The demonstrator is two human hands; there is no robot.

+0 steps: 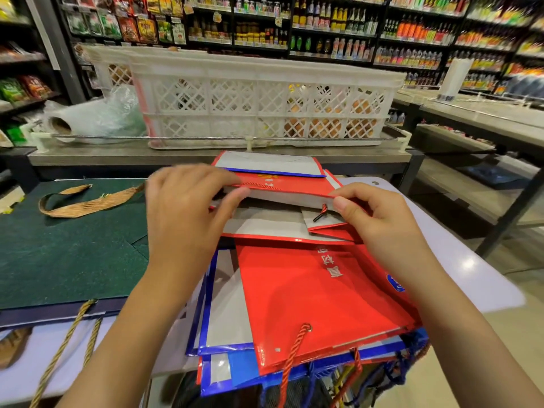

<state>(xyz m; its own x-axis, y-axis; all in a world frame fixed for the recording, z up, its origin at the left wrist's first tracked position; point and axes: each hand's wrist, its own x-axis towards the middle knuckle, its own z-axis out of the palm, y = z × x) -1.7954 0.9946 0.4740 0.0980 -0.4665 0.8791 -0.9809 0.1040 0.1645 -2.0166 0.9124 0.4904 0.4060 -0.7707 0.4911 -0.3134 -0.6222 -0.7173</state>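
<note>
A flat red paper gift bag [318,301] with a red rope handle lies on top of a stack of red and blue bags [226,369] on a pale table [471,275]. Its far end is folded up, showing the grey inside. My left hand [188,213] pinches the left part of that raised red edge between thumb and fingers. My right hand [379,219] pinches the right part of the same edge, beside a small dark red cord stub [321,212]. Another red and blue bag [270,164] lies flat just beyond.
A dark green flat bag [64,248] with a woven brown strap [88,200] lies to the left. Behind stands a white lattice crate [259,95] holding round orange produce on a counter, beside a roll of plastic bags [88,119]. Shop shelves of bottles fill the background.
</note>
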